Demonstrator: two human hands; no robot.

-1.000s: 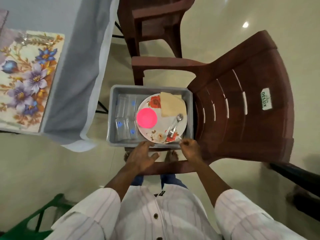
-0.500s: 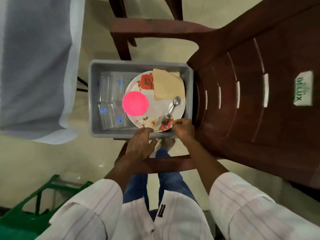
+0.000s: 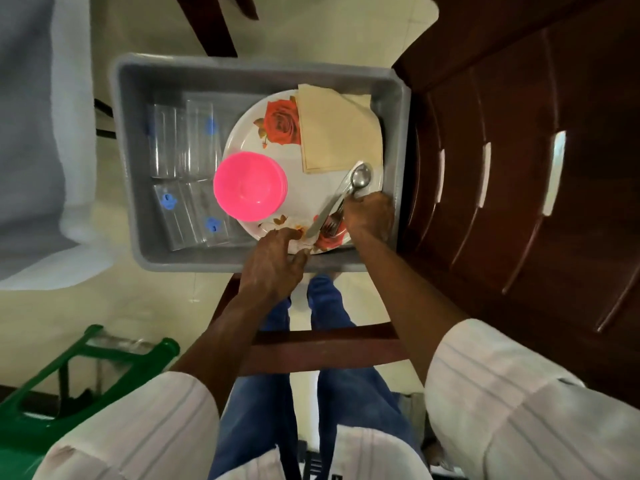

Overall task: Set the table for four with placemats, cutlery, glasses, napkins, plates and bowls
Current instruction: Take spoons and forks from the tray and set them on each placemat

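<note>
A grey tub (image 3: 131, 143) sits on a brown chair's seat. Inside lies a white plate (image 3: 252, 133) with red roses. On the plate are a pink bowl (image 3: 250, 184), a folded beige napkin (image 3: 334, 129) and a bundle of cutlery (image 3: 346, 194) with a spoon bowl showing. Several clear glasses (image 3: 187, 147) with blue marks lie at the tub's left. My right hand (image 3: 370, 214) curls round the cutlery at the plate's near right. My left hand (image 3: 273, 261) rests on the plate's near rim, fingers relaxed.
A brown plastic chair back (image 3: 519, 168) rises at the right. The table's grey cloth (image 3: 34, 133) hangs at the left. A green stool (image 3: 86, 368) stands at lower left. Another brown chair's legs (image 3: 214, 26) show at the top.
My head has come closer over the tub. My right hand moved from the tub's near edge onto the plate and took hold of the cutlery. My left hand reached onto the plate's rim.
</note>
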